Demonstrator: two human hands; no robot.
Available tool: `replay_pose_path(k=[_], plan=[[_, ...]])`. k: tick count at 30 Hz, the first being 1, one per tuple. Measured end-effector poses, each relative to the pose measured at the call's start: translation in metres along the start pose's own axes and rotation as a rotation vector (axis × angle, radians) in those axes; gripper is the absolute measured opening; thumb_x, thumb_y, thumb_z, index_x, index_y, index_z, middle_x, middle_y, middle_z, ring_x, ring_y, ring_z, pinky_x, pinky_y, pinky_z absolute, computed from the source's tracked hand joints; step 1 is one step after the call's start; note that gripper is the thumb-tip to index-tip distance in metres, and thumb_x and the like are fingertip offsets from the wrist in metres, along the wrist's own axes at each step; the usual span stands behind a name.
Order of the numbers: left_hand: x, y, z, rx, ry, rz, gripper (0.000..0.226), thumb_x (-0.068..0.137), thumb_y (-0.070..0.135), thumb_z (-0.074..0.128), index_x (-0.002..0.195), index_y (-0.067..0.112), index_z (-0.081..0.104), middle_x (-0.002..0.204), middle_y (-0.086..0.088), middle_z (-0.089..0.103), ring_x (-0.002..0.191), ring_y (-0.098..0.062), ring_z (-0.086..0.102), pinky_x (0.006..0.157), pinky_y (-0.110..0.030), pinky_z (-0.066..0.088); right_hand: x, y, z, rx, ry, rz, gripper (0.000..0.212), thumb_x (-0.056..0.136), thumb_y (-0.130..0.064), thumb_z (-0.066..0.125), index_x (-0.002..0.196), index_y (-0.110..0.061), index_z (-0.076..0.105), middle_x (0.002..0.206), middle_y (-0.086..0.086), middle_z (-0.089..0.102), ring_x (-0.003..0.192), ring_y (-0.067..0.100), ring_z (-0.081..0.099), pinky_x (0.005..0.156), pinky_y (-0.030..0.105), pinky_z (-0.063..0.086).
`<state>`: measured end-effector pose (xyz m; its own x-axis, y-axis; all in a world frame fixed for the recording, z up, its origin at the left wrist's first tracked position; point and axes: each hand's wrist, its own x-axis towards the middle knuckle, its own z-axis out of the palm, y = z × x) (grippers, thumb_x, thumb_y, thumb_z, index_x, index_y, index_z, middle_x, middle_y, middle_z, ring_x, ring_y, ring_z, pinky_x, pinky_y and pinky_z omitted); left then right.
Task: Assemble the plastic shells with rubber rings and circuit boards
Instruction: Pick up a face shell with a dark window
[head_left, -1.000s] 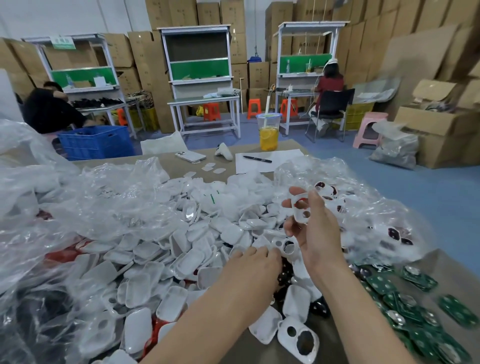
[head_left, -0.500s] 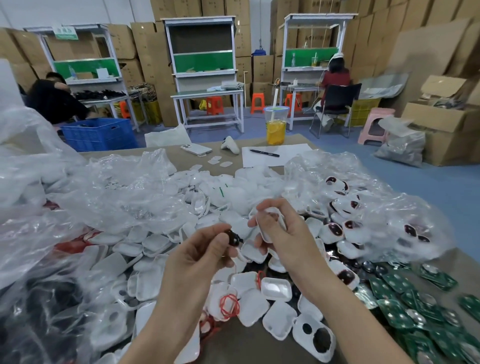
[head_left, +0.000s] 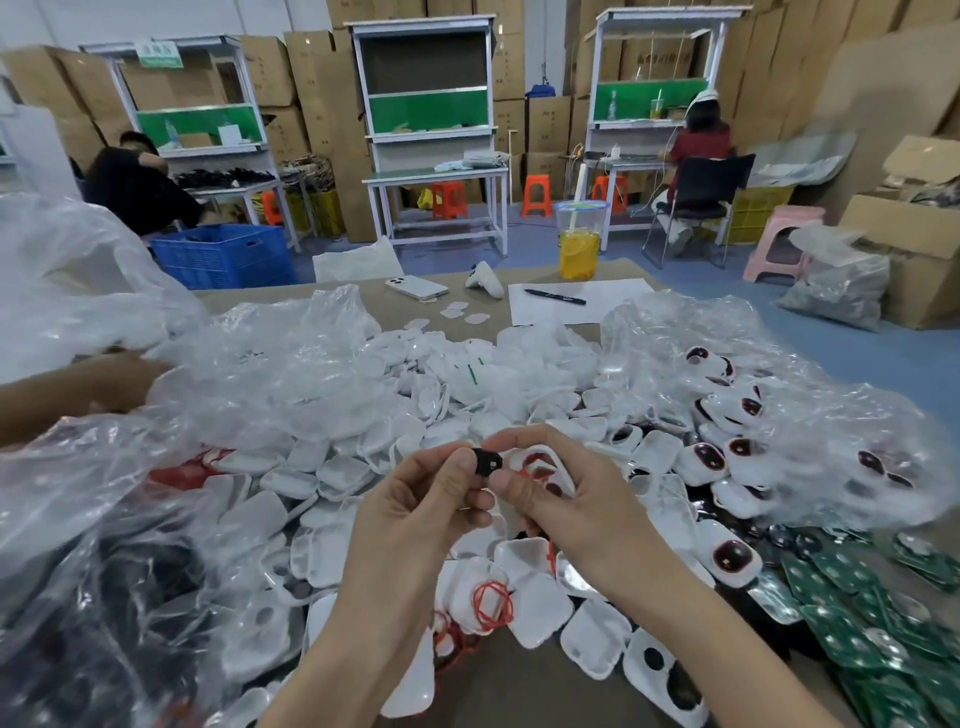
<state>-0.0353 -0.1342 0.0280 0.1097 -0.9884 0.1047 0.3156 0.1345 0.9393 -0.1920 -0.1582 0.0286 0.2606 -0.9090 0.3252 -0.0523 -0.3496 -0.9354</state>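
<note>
A small matte black part (head_left: 487, 461) is pinched between the thumb and forefinger of the left hand (head_left: 422, 508). A smooth, rounded white plastic shell (head_left: 544, 456), with red showing inside it, is gripped by the curled fingers of the right hand (head_left: 567, 500), and the black part is held at its edge.

Below them a thin red rubber ring (head_left: 492, 603) lies loose on a heap of glossy white shells (head_left: 332, 483). The heap is partly veiled by crinkled clear plastic bags (head_left: 171, 415). Flat green circuit boards (head_left: 857, 629) are piled at the right. Both hands are raised above the heap, nearly touching.
</note>
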Motion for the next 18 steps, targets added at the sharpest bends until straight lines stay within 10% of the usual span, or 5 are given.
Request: replay_pose_path(k=[6,18], plan=[[0.0001,0.0012,-0.0001,-0.036,-0.07,-0.017,0.031,0.075,0.033,0.075,0.103,0.021,0.079,0.086,-0.01,0.074,0.078,-0.016,0.07,0.071,-0.022,0.057,0.0,0.0026,-0.0017,0.051,0.058,0.016,0.013,0.088,-0.035,0.075,0.099,-0.043,0.072,0.069,0.003,0.066,0.057,0.007,0.06,0.059,0.018,0.051],[-0.0038,0.0033,-0.0007,0.157,-0.096,0.101,0.022,0.08,0.029,0.069,0.1,0.036,0.076,0.09,-0.004,0.077,0.08,-0.013,0.072,0.073,-0.015,0.054,0.0004,-0.0011,-0.0014,0.051,0.121,0.049,0.015,0.086,-0.026,0.076,0.089,-0.04,0.073,0.063,-0.011,0.064,0.055,0.005,0.06,0.057,0.014,0.049]])
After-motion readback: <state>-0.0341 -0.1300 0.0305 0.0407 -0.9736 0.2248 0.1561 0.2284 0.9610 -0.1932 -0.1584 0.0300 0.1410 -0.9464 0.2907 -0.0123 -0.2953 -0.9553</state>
